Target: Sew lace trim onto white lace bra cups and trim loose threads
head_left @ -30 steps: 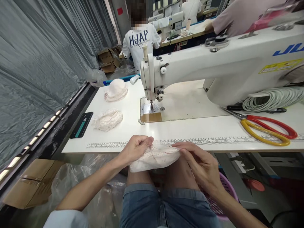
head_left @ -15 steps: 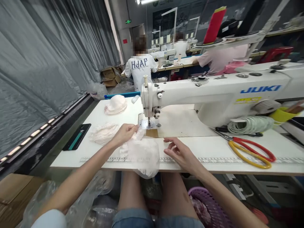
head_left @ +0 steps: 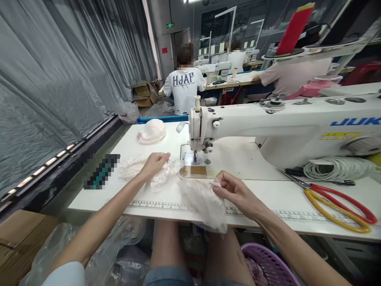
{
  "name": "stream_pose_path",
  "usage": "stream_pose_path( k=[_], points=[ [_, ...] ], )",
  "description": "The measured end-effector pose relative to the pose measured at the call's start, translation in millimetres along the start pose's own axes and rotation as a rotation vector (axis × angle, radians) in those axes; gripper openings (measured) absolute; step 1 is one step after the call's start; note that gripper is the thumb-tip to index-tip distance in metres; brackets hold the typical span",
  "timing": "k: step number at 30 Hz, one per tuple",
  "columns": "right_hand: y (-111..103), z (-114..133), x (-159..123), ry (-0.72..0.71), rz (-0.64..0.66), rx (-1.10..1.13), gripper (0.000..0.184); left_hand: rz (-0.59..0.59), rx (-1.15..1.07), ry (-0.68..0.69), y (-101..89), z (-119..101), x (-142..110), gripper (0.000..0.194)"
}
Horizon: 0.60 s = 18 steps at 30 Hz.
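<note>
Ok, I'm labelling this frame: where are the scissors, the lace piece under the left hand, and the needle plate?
scissors (head_left: 342, 206), head view, yellow handle loop.
lace piece (head_left: 162, 178), head view, right edge.
needle plate (head_left: 190, 159), head view, metal surface.

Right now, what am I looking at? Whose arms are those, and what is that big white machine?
The picture comes from a camera worn on a person's head, looking down, so the two bare arms belong to that person. The big white thing is a sewing machine on a white table. The left hand rests on a lacy white fabric piece lying on the table. The right hand pinches a thin see-through bag that hangs over the table's front edge. Farther back lie a lace pile and a pale pink pile. On the right lie scissors with red and yellow handles, and a coil of white cord. Other people work at tables behind.
</note>
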State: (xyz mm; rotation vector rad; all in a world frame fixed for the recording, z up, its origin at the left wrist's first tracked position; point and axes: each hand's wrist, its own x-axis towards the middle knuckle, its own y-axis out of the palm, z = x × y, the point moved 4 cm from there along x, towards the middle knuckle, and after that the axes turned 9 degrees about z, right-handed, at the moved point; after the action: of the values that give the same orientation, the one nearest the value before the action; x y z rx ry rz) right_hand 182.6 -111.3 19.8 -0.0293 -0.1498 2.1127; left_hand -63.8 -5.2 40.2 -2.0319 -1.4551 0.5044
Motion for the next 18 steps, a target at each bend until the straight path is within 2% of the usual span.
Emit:
stream_pose_path(
  k=[2, 4, 5, 6, 7, 8, 9, 11, 13, 18],
  points=[
    [-1, 10, -8, 0.018, 0.032, 0.014, 0.026, -0.043, 0.054, 0.023, 0.5, -10, -2, 0.036],
    [-1, 21, -14, 0.031, 0.071, -0.065, 0.027, -0.082, 0.103, 0.087, 6.0, -33, -13, 0.022],
    [-1, 25, -16, 0.037, 0.087, -0.119, 0.026, -0.065, 0.156, 0.166, 12.5, -50, -21, 0.025],
    [0, 30, -19, 0.039, 0.097, -0.17, 0.026, 0.004, 0.165, 0.235, 22.1, -65, -29, 0.03],
    [0, 34, -21, 0.038, 0.105, -0.212, 0.025, 0.15, 0.113, 0.278, 35.5, -79, -37, 0.037],
    [1, 37, -23, 0.031, 0.112, -0.241, 0.025, 0.346, 0.011, 0.307, 51.0, -91, -46, 0.048],
    [2, 39, -26, 0.024, 0.117, -0.257, 0.026, 0.486, -0.111, 0.276, 64.4, -99, -55, 0.056],
    [1, 41, -34, 0.024, 0.104, -0.26, 0.029, 0.627, -0.3, 0.146, 85.4, -104, -69, 0.046],
    [0, 38, -43, 0.054, 0.079, -0.217, 0.031, 0.675, -0.458, 0.014, 99.3, -98, -81, 0.035],
    [6, 15, -65, 0.122, 0.047, -0.006, 0.026, 0.742, -0.703, -0.193, 116.0, -77, -111, 0.037]
  ],
)
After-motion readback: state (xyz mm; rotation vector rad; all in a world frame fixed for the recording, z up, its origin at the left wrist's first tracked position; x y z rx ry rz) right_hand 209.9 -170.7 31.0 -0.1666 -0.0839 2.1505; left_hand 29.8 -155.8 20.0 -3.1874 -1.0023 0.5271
